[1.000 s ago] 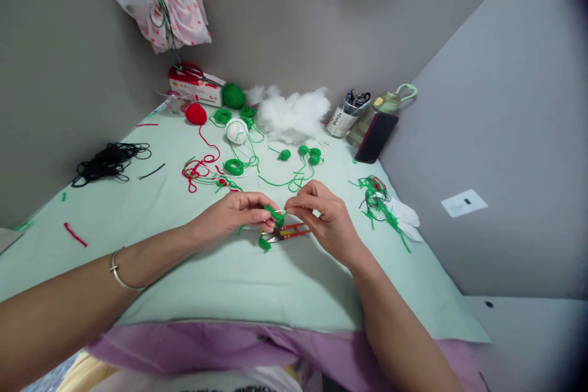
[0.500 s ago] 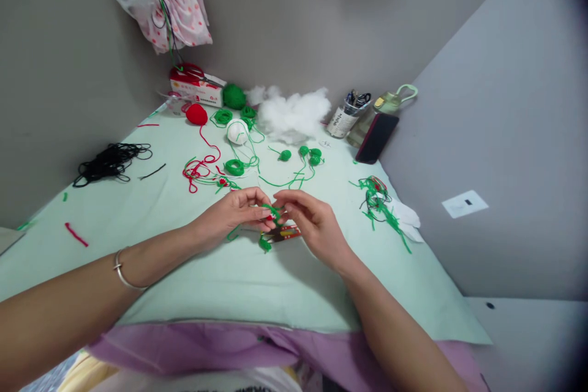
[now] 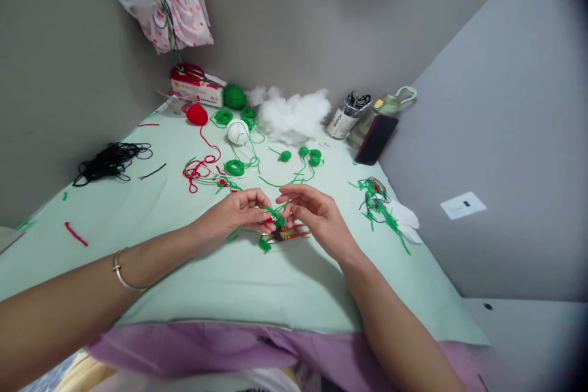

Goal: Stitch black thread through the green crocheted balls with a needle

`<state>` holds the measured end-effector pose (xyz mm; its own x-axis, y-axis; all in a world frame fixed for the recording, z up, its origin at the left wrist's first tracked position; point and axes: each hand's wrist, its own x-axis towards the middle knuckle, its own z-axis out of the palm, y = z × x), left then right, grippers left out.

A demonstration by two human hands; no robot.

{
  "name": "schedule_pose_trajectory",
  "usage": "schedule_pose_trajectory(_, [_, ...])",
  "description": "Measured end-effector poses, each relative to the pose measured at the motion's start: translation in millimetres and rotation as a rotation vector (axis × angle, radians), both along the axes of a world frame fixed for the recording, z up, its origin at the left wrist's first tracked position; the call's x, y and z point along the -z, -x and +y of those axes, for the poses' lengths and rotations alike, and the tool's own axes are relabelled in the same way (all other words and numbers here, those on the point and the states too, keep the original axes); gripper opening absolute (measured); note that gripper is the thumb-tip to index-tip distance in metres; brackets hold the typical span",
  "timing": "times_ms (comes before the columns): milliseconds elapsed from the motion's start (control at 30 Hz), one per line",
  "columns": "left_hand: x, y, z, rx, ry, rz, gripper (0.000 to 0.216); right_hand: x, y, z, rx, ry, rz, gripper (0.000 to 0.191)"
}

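A small crocheted piece [image 3: 278, 219] in green, red and white is pinched between the thumb and fingers of my left hand [image 3: 243, 211]. Close on its right is my right hand [image 3: 316, 213], its fingers curled in around green yarn strands [image 3: 283, 206] that run from the piece. Exactly how the fingertips hold the strands is partly hidden. Beneath the hands lie thread snips [image 3: 294, 233] with orange-red handles, and a small green crocheted bit [image 3: 265, 244] beside their blades.
Stuffing [image 3: 294, 113], a white yarn ball [image 3: 237, 132], a red yarn ball [image 3: 197, 114] and small green crocheted balls [image 3: 285, 155] lie farther back. Black yarn [image 3: 110, 163] is at left. Yarn scraps [image 3: 379, 202] and a leaning phone [image 3: 376, 139] are on the right.
My right hand has shifted slightly right, away from the crocheted piece, and green strands now show between its fingers and the piece. My left hand has stayed almost still.
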<state>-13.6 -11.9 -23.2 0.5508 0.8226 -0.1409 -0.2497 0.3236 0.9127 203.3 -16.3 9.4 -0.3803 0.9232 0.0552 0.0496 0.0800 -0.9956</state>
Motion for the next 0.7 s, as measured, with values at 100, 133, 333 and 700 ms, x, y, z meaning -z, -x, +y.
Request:
schedule_pose_trajectory(100, [-0.8,-0.3,0.0,-0.002,-0.002,0.004,0.021,0.0,0.6,0.0,-0.006,0.001,0.003,0.028])
schedule_pose_trajectory(133, [-1.3,-0.5,-0.2,-0.001,-0.003,0.007,0.021,-0.1,0.8,0.0,-0.002,0.005,0.009,0.027])
schedule_pose_trajectory(333, [-3.9,-1.1,-0.8,-0.010,0.009,0.033,0.022,-0.8,0.8,-0.9,-0.014,0.028,0.020,0.023])
schedule_pose_trajectory(700, [-4.6,-1.2,-2.4,-0.009,-0.020,0.031,0.019,-4.5,-0.9,-2.7,0.059,-0.094,-0.081,0.020])
